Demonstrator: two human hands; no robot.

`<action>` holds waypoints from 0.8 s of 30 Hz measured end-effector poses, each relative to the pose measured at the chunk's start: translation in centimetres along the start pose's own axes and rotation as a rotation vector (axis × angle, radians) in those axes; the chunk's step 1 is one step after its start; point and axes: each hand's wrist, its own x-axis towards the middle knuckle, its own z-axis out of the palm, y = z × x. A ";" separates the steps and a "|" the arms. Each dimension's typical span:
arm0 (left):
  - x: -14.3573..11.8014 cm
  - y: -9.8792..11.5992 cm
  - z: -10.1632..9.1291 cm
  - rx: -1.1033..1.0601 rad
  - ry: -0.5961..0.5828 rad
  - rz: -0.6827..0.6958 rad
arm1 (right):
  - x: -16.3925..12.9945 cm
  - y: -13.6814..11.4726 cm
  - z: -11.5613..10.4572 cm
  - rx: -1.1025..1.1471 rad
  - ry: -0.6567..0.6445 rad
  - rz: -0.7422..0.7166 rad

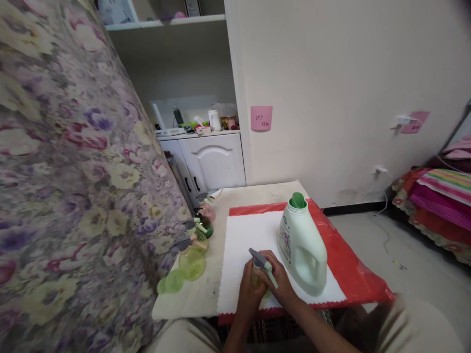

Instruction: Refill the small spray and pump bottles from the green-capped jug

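Right now both hands are wrapped around one small spray bottle (262, 277) at the near edge of the table (198, 294). The left hand (248, 294) is closed around the bottle's body from the left side. The right hand (281, 284) is closed on it from the right, up near the top. The bottle stands up straight between them, so its long way runs up and down. Its grey spray head (257, 257) sticks out above the fingers and points up and to the left. The pale trigger (271, 278) slants down over the right hand. The bottle sits on a white mat (250, 235), and the mat lies on a red sheet (353, 274). Both hands are touching the bottle, so neither one is nearer; the right hand is the one up by the spray head. Just to the right stands a big jug (303, 250) with a green spout on top and no cap on it. The jug almost touches the right hand. To the left, along the table's edge, other spray bottles (195, 245) stand in a row beside a flowery cloth (73, 171). Two small green caps (171, 283) lie near them. Far behind is a white cupboard (213, 162), and a pink note (261, 117) is stuck on the wall.
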 end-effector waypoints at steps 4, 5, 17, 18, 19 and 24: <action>-0.1 -0.6 -0.1 0.001 0.000 -0.050 | 0.6 -0.6 -0.9 0.007 -0.158 -0.020; -0.2 -0.7 -0.1 0.002 0.006 -0.076 | 0.7 -0.6 -1.1 0.006 -0.182 -0.009; -0.6 -1.1 0.8 0.007 0.107 -0.051 | 0.3 1.2 0.1 -0.007 -0.048 0.080; -0.5 -1.2 0.8 0.007 0.114 -0.052 | 0.2 1.3 0.3 -0.008 -0.027 0.081; -0.5 -1.2 0.9 0.008 0.122 -0.057 | 0.1 1.3 0.5 -0.008 -0.008 0.083; -0.3 -0.8 0.4 0.029 0.107 -0.030 | -0.1 1.4 1.3 -0.019 0.074 0.090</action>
